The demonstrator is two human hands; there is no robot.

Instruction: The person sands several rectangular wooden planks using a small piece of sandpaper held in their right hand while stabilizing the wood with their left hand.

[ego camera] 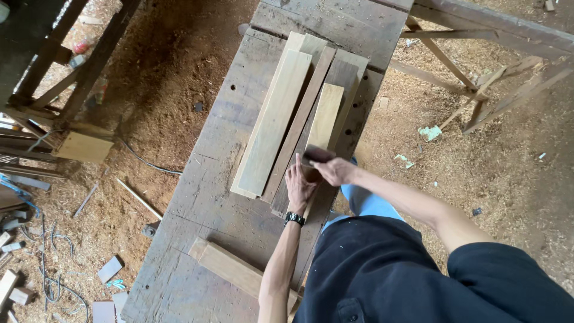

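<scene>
Several boards [281, 116] lie side by side along the workbench [203, 179]. On the rightmost short board [326, 116], at its near end, sits a small block [315, 155] under the right hand [336, 171]; the left hand [299, 185] rests just beside it. Nearer the person, a thick batten [230, 268] lies crosswise. Scraps [36, 281] lie on the floor to the left.

Bare workbench [197, 179] left of stacked planks [275, 119]: free passage. Loose wood block [230, 268] blocks near edge.
</scene>
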